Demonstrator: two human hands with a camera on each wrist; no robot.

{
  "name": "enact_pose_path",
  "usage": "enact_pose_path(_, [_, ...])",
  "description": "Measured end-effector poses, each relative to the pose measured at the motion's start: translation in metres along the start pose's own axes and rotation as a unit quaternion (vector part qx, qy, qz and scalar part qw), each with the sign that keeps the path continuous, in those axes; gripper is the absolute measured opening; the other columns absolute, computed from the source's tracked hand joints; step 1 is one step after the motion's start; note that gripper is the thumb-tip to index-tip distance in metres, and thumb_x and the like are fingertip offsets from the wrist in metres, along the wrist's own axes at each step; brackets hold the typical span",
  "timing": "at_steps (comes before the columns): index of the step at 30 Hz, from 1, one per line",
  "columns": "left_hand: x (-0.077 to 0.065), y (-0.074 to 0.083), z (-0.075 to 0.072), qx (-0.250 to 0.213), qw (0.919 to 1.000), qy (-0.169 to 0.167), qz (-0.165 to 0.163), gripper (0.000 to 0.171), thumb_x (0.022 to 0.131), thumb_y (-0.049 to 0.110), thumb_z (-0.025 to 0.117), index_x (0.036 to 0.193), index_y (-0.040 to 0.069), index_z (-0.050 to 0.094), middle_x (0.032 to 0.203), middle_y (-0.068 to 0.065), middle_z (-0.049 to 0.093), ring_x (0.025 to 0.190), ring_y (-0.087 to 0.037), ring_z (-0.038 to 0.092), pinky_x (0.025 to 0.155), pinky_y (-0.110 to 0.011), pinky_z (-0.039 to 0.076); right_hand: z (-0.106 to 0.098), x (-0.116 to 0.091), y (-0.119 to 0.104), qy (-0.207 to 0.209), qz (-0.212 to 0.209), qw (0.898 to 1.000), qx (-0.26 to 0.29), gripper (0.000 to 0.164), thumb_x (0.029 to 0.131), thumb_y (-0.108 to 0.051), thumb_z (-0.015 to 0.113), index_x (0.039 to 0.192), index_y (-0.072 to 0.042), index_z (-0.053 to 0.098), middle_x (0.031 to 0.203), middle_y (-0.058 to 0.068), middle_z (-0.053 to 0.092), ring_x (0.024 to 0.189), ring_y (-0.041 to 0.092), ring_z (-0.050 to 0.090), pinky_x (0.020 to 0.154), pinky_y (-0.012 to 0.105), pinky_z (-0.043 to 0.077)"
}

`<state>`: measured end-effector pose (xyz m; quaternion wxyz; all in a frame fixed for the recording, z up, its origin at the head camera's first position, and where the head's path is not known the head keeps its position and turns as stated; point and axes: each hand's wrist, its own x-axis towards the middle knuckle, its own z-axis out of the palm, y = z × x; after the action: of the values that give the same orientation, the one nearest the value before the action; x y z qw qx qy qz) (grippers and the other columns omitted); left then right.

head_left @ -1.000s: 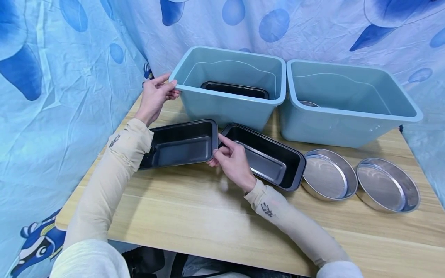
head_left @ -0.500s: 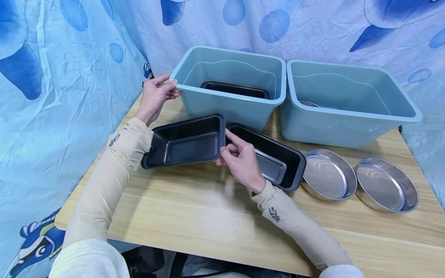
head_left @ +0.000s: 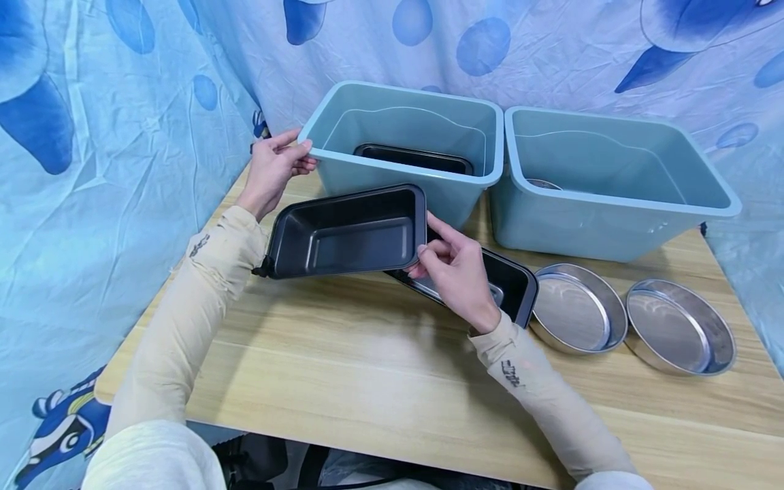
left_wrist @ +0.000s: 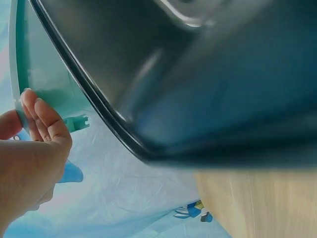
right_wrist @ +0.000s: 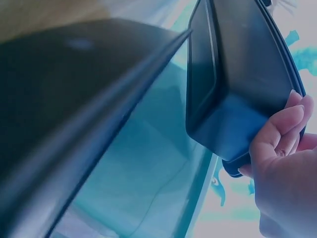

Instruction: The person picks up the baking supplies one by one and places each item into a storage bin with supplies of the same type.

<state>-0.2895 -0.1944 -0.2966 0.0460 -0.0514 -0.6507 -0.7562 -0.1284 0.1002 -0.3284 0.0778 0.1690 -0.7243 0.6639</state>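
The table spreads beneath both hands. The left bin stands right of the left hand, whose thumb and fingers pinch its rim; the right bin is beyond the right hand, to its right. Between the hands hangs the held pan, its right short end gripped by the right hand; its long axis runs leftward from there to beside the left sleeve, open side tilted toward the person. A second pan, partly hidden, slants below the right hand. Right of it sit two round tins.
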Motion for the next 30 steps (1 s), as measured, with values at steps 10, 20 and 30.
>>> enact_pose_path(10, [-0.001, 0.001, -0.001, 0.0, 1.0, -0.001, -0.003, 0.049, 0.101, 0.001, 0.064, 0.147, -0.01, 0.049, 0.074, -0.003, 0.074, 0.061, -0.011, 0.07, 0.061, -0.019, 0.058, -0.021, -0.005, -0.008, 0.013, -0.004, 1.0, -0.025, 0.055, 0.097, 0.013, 0.053, 0.151, 0.007, 0.045, 0.086, 0.027, 0.072, 0.062, 0.013, 0.071, 0.068, 0.03, 0.064])
enact_pose_path(20, [-0.001, 0.001, 0.0, -0.008, 1.0, 0.002, -0.002, 0.049, 0.101, 0.001, 0.063, 0.147, -0.01, 0.05, 0.074, -0.004, 0.074, 0.06, -0.01, 0.069, 0.06, -0.018, 0.057, -0.038, -0.014, -0.012, 0.046, -0.025, 0.997, -0.063, 0.053, 0.097, 0.015, 0.054, 0.149, 0.007, 0.049, 0.082, 0.026, 0.072, 0.062, 0.012, 0.071, 0.07, 0.027, 0.063])
enact_pose_path(30, [0.0, 0.0, 0.0, -0.011, 0.9999, 0.003, 0.0, 0.049, 0.101, 0.0, 0.063, 0.146, -0.011, 0.049, 0.073, -0.004, 0.073, 0.06, -0.01, 0.069, 0.06, -0.018, 0.057, -0.057, -0.019, -0.016, 0.073, -0.016, 0.997, -0.027, 0.052, 0.095, 0.017, 0.049, 0.146, 0.007, 0.053, 0.081, 0.017, 0.074, 0.061, 0.015, 0.07, 0.072, 0.026, 0.063])
